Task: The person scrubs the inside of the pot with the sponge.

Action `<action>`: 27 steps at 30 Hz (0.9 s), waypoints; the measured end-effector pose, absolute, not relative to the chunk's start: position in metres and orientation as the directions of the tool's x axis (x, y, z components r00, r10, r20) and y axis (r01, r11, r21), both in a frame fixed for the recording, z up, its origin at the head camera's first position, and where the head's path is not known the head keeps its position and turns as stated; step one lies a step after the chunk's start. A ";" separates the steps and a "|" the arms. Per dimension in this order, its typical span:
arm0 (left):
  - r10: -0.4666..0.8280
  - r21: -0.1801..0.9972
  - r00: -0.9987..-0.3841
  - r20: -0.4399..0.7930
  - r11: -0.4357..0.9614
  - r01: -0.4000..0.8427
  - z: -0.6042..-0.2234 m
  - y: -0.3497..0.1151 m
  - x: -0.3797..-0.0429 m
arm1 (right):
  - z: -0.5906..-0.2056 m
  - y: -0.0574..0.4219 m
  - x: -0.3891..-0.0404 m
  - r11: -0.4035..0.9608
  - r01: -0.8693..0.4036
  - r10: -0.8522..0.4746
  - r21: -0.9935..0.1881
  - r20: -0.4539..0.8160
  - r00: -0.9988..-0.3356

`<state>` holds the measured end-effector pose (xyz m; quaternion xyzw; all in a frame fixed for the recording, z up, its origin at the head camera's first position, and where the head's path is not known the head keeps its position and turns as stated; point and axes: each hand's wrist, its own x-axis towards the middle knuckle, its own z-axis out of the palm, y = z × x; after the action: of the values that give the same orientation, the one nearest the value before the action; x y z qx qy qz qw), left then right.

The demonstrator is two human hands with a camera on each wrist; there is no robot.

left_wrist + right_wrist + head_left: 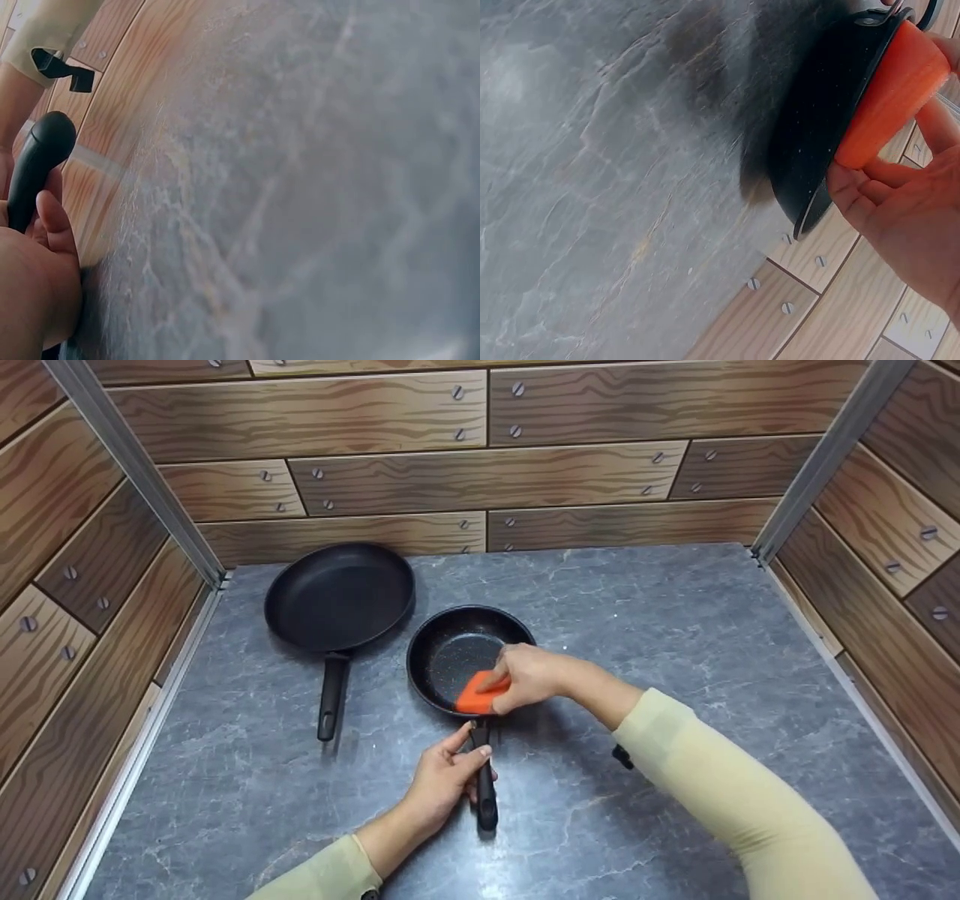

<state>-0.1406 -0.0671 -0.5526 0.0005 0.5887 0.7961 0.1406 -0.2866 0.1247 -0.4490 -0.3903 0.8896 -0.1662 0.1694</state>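
Observation:
A small black speckled frying pan (457,649) sits near the middle of the table. My left hand (439,780) grips its black handle (487,802), the thumb lying along the top. In the left wrist view the handle's rounded end (52,135) sticks out beyond the fingers. My right hand (529,675) holds an orange sponge (476,694) against the near inside wall of the pan. The right wrist view shows the sponge (892,97) at the pan's rim, with fingers and thumb around it. Part of the sponge is hidden by the right hand.
A larger black frying pan (341,596) rests at the back left, its handle (330,697) pointing toward me. The grey marbled tabletop (645,607) is bordered by wood-patterned walls (480,480) at the back and both sides. Small white specks lie right of the small pan.

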 end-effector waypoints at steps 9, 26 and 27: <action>0.233 0.929 -0.959 -0.164 -0.291 -0.230 -0.553 -0.068 -0.141 | -0.447 0.140 -0.284 0.640 -0.651 -0.749 -0.408 -0.140 -0.648; 0.231 0.927 -0.961 -0.155 -0.301 -0.222 -0.553 -0.069 -0.140 | -0.453 0.158 -0.287 0.672 -0.669 -0.714 -0.318 -0.039 -0.699; 0.230 0.927 -0.960 -0.156 -0.301 -0.223 -0.553 -0.069 -0.140 | -0.453 0.159 -0.288 0.674 -0.674 -0.715 -0.302 -0.036 -0.699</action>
<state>-0.1401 -0.0688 -0.5532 0.0033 0.5743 0.8065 0.1406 -0.2884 0.1588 -0.4529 -0.3807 0.9118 -0.1339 0.0759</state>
